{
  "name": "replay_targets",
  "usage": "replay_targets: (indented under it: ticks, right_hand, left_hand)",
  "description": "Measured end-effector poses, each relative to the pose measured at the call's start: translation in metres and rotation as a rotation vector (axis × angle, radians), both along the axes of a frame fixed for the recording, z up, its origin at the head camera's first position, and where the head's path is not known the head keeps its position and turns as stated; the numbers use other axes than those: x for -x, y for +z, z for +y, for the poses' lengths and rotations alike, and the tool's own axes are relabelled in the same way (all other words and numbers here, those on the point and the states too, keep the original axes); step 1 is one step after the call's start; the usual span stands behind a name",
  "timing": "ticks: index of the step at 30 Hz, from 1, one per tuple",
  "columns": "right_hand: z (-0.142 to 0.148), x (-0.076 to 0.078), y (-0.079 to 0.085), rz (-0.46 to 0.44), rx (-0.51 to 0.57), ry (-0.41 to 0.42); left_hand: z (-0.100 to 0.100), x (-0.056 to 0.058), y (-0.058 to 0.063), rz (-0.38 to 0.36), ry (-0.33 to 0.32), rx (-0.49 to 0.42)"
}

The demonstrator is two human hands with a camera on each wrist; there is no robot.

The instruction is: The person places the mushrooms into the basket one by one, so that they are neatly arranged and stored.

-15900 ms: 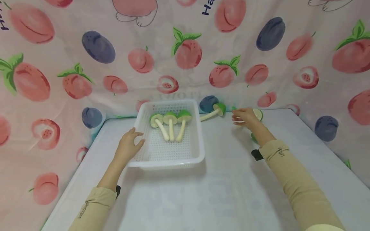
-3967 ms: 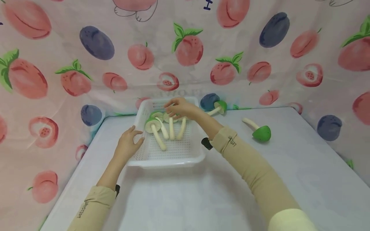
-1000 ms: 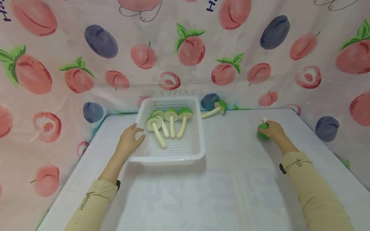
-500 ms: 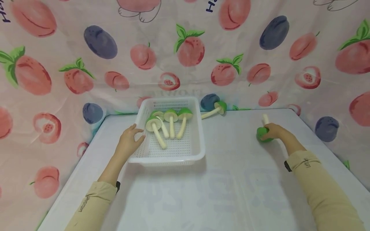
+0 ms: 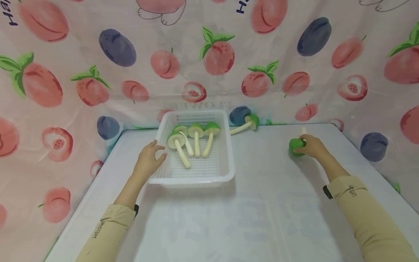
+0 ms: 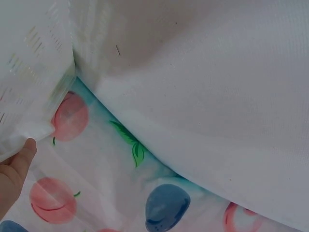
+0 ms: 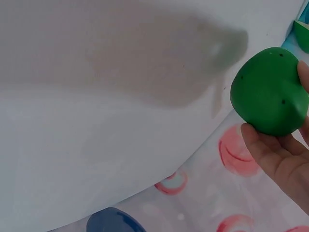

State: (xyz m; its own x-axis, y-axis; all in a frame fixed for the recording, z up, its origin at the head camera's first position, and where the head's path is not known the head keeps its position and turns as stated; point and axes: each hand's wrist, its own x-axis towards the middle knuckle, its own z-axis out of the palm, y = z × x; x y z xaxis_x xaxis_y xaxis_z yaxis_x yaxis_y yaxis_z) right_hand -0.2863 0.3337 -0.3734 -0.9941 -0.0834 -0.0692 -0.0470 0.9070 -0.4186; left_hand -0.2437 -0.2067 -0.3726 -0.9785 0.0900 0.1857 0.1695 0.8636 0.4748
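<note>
My right hand (image 5: 312,146) pinches a toy mushroom (image 5: 296,146) by its green cap on the right side of the table. In the right wrist view the cap (image 7: 268,92) sits between thumb and fingertips, and its shadow falls apart from it on the cloth. The mushroom's pale stem points to the back, partly hidden. My left hand (image 5: 148,158) grips the left rim of a white plastic basket (image 5: 196,180), fingers on both sides of it. In the left wrist view a fingertip (image 6: 30,145) touches the basket's edge. Several green-capped mushrooms (image 5: 196,140) lie inside the basket.
Another green-capped mushroom (image 5: 248,123) lies behind and right of the basket, at the table's back edge. A fruit-print cloth (image 5: 196,54) hangs behind the white-covered table (image 5: 212,225).
Since four seconds ago, my right hand has left the basket, reached right and taken the mushroom there by its cap, now slightly raised. The left hand stays at the rim.
</note>
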Motion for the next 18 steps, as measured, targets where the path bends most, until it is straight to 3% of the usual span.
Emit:
replay_targets:
  ticks: [8,18]
  right_hand:
    - [-0.020,-0.003,0.003,0.088,0.038,0.064]
    - [-0.058,-0.010,0.012,0.102,0.083,0.166]
  left_hand:
    - [0.001,0.000,0.001,0.014,0.001,-0.008]
    - [0.002,-0.001,0.003,-0.001,0.008,-0.006]
